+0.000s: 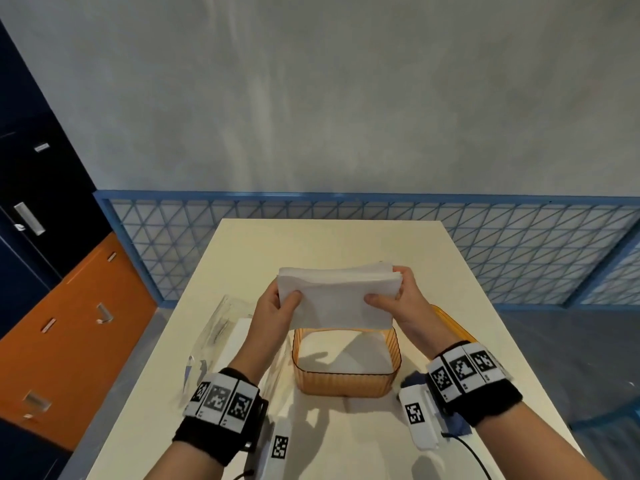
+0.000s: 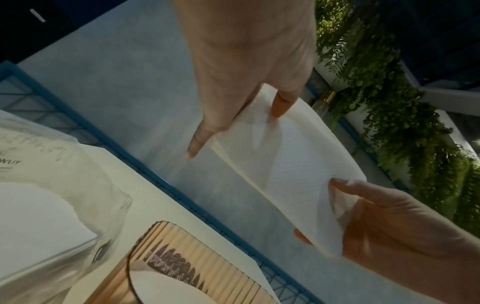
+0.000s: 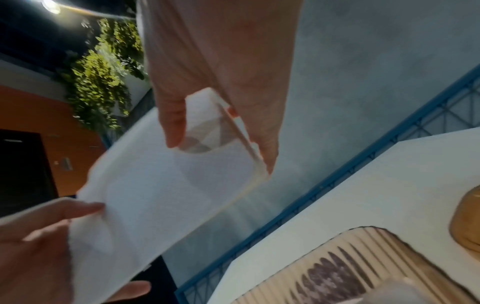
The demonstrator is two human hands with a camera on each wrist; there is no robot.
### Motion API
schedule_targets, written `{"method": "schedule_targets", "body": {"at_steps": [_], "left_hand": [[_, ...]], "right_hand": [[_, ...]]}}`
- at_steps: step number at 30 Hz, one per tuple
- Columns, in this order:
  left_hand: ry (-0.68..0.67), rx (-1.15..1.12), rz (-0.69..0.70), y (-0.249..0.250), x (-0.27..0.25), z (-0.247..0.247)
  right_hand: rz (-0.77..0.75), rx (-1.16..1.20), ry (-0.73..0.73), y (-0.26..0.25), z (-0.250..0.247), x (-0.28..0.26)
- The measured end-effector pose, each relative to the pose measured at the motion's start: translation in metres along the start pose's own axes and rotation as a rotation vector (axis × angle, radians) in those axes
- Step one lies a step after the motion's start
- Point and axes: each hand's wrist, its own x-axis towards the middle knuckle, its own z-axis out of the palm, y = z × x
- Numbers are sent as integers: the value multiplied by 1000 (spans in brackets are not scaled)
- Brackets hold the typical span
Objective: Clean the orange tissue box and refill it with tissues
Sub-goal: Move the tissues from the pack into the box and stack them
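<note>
Nearest on the pale counter (image 1: 467, 282), the ribbed, translucent orange plastic tissue box (image 1: 346, 382) stands open and empty, so refilling looks barely begun; whether cleaning is finished cannot be told. Directly above its far rim, clear of it, the thick white stack of folded tissues (image 1: 341, 296) is pinched at either end: left hand (image 1: 277, 306), right hand (image 1: 398, 296), thumbs on the near face.

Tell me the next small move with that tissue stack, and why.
Probably lower the tissue stack straight down into the orange tissue box. Both hands, left hand and right hand, hold the stack by its ends in the air just beyond the box, which stands open on the table with nothing visible inside. Keeping each grip on the ends should let it settle flat.
</note>
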Motion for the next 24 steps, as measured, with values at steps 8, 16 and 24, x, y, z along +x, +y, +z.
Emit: {"method": "schedule_targets", "body": {"at_steps": [8,16,24], "left_hand": [[-72,76,-15,-15,6,13],[-102,523,-215,-89,2,19],[-23,433,-121,-78,3,22]], "right_hand": [[62,70,-124,17,-15,17],[170,-360,70,64,-11,2],[127,-374,159,66,-6,1]]}}
